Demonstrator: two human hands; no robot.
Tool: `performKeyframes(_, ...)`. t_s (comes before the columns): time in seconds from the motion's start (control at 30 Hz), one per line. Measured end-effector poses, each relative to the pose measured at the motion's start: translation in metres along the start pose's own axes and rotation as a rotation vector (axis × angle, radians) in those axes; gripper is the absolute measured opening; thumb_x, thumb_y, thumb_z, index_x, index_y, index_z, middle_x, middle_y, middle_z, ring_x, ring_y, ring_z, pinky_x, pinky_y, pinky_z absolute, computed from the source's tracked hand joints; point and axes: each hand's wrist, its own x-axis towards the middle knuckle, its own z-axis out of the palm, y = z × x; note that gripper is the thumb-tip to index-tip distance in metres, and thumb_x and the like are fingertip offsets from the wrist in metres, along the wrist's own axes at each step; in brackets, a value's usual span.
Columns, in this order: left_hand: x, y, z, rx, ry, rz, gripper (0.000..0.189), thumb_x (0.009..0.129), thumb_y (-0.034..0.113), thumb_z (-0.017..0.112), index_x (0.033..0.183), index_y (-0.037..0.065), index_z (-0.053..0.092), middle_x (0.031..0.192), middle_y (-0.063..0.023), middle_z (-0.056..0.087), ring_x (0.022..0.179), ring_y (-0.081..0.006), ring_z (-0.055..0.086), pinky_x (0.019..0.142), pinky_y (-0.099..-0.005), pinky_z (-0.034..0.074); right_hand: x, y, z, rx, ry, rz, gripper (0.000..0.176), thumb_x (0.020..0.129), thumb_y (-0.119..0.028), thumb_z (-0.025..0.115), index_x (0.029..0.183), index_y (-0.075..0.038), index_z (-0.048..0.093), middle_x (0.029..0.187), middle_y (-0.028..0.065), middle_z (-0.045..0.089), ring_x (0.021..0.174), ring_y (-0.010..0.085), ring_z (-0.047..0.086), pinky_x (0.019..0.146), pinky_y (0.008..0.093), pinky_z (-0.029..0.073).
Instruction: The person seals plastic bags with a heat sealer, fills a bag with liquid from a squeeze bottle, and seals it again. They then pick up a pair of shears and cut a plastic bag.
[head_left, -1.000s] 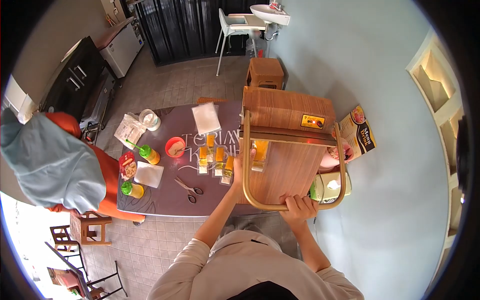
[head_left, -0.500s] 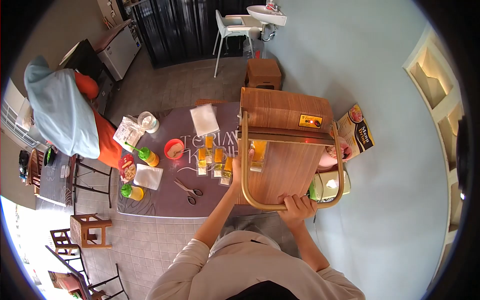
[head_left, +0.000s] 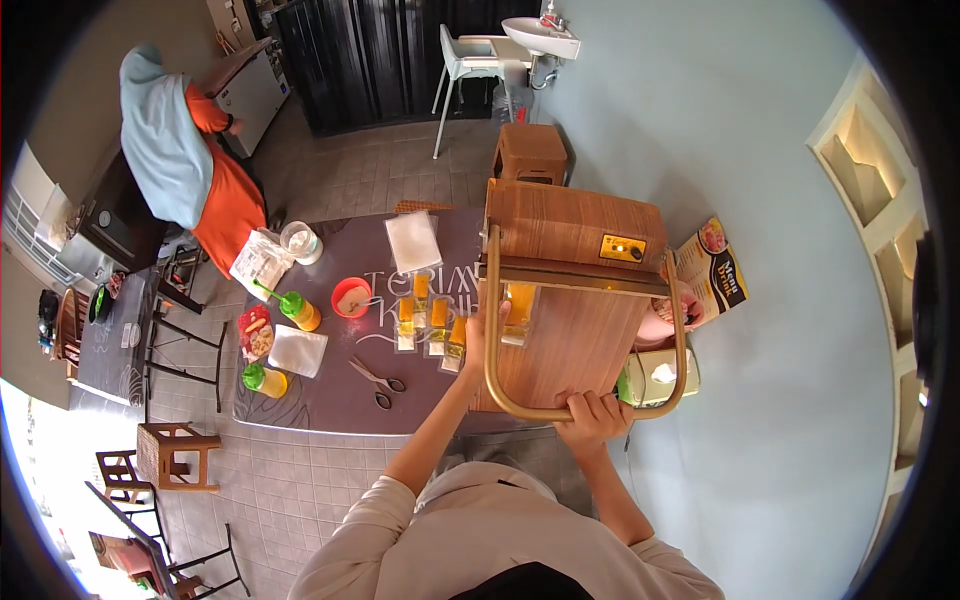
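Observation:
A wood-grain sealing machine (head_left: 575,225) stands on the right end of the grey table (head_left: 330,395). Its brass U-shaped handle (head_left: 492,330) reaches toward me. My right hand (head_left: 592,418) is shut on the near bar of that handle. My left hand (head_left: 480,335) holds a clear pouch of orange filling (head_left: 519,308), which lies on the machine's wooden platform with its top under the sealing bar. Several more orange-filled pouches (head_left: 432,322) lie on the table just left of my left hand.
On the table are scissors (head_left: 378,378), an orange bowl (head_left: 351,296), two green-capped sauce bottles (head_left: 297,307), a white napkin (head_left: 297,350), a stack of empty pouches (head_left: 412,240) and a round tub (head_left: 299,239). A person in orange and blue (head_left: 185,150) stands at the far left. A menu card (head_left: 718,268) leans on the wall.
The person in orange and blue has walked away from the table toward the far left. The red light on the machine has gone out. My hands stay where they were.

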Motion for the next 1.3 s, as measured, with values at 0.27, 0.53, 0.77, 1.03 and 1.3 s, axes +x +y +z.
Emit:
performKeyframes(0.27, -0.003, 0.009, -0.001, 0.034, -0.002, -0.034, 0.036, 0.083, 0.036, 0.058, 0.065, 0.006, 0.051, 0.057, 0.0061, 0.038, 0.055, -0.0047, 0.035, 0.046, -0.0232, 0.029, -0.003, 0.0, 0.001, 0.003, 0.013, -0.003, 0.03, 0.059, -0.011, 0.057, 0.047, -0.017, 0.03, 0.044, -0.0041, 0.034, 0.042, 0.0131, 0.031, 0.05, 0.0279, 0.02)
performKeyframes(0.53, 0.0, 0.002, -0.002, 0.04, 0.002, 0.005, 0.036, 0.083, 0.034, 0.058, 0.066, 0.003, 0.052, 0.055, 0.0051, 0.04, 0.052, -0.0047, 0.036, 0.044, -0.0232, 0.029, 0.0, -0.001, -0.002, 0.035, -0.003, 0.01, 0.028, 0.055, -0.01, 0.058, 0.046, -0.016, 0.032, 0.043, -0.002, 0.034, 0.043, 0.0158, 0.033, 0.049, 0.0294, 0.021)
performKeyframes(0.77, 0.0, 0.006, -0.005, 0.035, -0.05, 0.049, 0.036, 0.085, 0.031, 0.056, 0.061, 0.005, 0.048, 0.054, 0.0055, 0.036, 0.051, -0.0047, 0.032, 0.043, -0.0229, 0.028, 0.001, -0.002, -0.002, 0.026, 0.009, 0.013, 0.027, 0.054, -0.01, 0.058, 0.046, -0.016, 0.033, 0.044, -0.002, 0.035, 0.043, 0.0159, 0.033, 0.049, 0.0293, 0.022)
performKeyframes(1.03, 0.006, -0.007, -0.002, 0.012, -0.037, 0.019, 0.037, 0.086, 0.03, 0.056, 0.058, 0.007, 0.045, 0.054, 0.006, 0.034, 0.05, -0.0048, 0.03, 0.042, -0.0243, 0.025, 0.01, 0.003, -0.009, 0.069, 0.002, -0.025, 0.025, 0.058, -0.013, 0.059, 0.048, -0.017, 0.037, 0.045, -0.0036, 0.036, 0.043, 0.0138, 0.034, 0.05, 0.0291, 0.023)
performKeyframes(1.3, -0.004, -0.006, -0.002, 0.033, 0.021, 0.047, 0.032, 0.084, 0.026, 0.057, 0.092, -0.005, 0.06, 0.061, -0.0014, 0.051, 0.057, -0.0067, 0.047, 0.051, -0.0226, 0.04, 0.073, 0.015, -0.029, 0.191, 0.031, -0.06, 0.026, 0.056, -0.01, 0.063, 0.049, -0.015, 0.038, 0.045, -0.0028, 0.038, 0.041, 0.0152, 0.037, 0.045, 0.029, 0.024)
